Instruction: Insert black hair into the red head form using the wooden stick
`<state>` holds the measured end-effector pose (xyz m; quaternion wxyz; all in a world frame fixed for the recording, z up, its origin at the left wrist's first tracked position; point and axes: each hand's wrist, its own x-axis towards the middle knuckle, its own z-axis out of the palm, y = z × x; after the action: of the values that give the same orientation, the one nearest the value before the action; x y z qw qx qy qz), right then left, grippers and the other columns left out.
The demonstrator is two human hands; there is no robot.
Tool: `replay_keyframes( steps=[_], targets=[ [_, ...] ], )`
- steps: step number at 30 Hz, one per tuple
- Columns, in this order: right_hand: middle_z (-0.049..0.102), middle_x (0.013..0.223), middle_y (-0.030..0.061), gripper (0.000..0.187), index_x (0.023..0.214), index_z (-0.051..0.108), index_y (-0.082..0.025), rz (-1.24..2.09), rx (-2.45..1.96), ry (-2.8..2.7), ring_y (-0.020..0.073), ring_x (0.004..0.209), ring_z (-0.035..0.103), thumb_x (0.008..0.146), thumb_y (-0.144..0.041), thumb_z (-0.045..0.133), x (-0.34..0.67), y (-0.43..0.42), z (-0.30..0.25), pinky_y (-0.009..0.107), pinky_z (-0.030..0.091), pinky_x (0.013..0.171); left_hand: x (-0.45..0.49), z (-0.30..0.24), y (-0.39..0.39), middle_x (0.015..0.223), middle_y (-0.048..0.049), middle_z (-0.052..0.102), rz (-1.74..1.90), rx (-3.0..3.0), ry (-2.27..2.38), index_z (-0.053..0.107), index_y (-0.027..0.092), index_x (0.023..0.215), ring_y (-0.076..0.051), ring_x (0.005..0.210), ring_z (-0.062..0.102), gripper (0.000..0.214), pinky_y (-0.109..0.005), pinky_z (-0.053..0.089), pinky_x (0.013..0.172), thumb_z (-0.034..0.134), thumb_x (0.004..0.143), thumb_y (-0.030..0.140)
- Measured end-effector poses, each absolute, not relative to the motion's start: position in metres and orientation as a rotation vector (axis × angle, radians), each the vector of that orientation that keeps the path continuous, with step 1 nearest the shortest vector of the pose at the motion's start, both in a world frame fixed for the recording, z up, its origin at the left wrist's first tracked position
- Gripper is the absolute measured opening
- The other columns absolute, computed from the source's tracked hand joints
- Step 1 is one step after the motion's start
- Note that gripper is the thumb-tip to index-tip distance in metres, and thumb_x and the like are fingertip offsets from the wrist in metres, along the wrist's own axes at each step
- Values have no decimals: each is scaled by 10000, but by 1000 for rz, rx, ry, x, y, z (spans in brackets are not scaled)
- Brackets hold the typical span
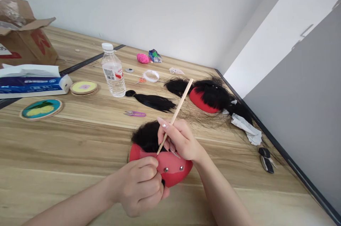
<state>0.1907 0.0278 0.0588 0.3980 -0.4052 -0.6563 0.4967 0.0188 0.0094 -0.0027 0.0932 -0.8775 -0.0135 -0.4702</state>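
Note:
A red dome-shaped block [173, 169] with metal studs rests on the wooden table [66, 155], with black hair [145, 135] covering its far side. My right hand [181, 139] is closed round a long wooden stick [177, 110], whose tip touches the block's top. My left hand [141, 187] is closed in a pinch against the block's near side, with a bit of black hair showing under its fingers.
A second red block with black hair [210, 94] lies farther right, a loose hair bundle [151, 101] and purple snips [135, 114] behind. A water bottle [113, 71], tissue pack [32, 83], round hoops [41, 109], a cardboard box [23, 38] and hair clips [266, 158] stand around.

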Motion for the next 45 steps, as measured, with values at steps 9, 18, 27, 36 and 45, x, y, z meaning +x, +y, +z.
replay_keyframes(
  steps=[9, 18, 27, 36, 45],
  targets=[
    [509, 442, -28, 526, 637, 629, -142, 1442, -918, -1569, 56, 346, 415, 981, -493, 439, 195, 33, 56, 163, 295, 354, 22, 1, 11, 650, -15, 529, -1499, -2641, -10, 586, 119, 629, -128, 621, 430, 315, -291, 514, 618, 499, 917, 29],
    [501, 424, -26, 493, 628, 633, -134, 1538, -835, -1483, 62, 343, 405, 948, -478, 486, 195, 35, 57, 165, 292, 339, 21, 2, 11, 625, -10, 518, -1522, -2662, -13, 577, 131, 625, -123, 611, 452, 306, -283, 517, 637, 506, 905, 33],
    [529, 402, -18, 519, 628, 664, -134, 1551, -829, -1444, 60, 300, 405, 944, -515, 511, 198, 37, 51, 170, 280, 311, 21, -4, 10, 643, -16, 525, -1505, -2660, -28, 585, 127, 634, -131, 621, 439, 280, -294, 509, 619, 528, 895, 44],
    [519, 365, -20, 588, 578, 657, -132, 1489, -924, -1453, 42, 260, 361, 946, -562, 498, 196, 37, 54, 163, 244, 290, 20, -1, 9, 654, -9, 520, -1441, -2661, -50, 591, 154, 618, -132, 615, 431, 307, -290, 534, 636, 538, 901, 48],
    [481, 328, -24, 606, 555, 649, -139, 1463, -946, -1428, 47, 239, 335, 939, -583, 498, 194, 38, 52, 174, 239, 277, 19, -3, 11, 668, -11, 529, -1471, -2643, -35, 591, 143, 624, -127, 616, 440, 288, -291, 534, 632, 560, 896, 54]
  ],
)
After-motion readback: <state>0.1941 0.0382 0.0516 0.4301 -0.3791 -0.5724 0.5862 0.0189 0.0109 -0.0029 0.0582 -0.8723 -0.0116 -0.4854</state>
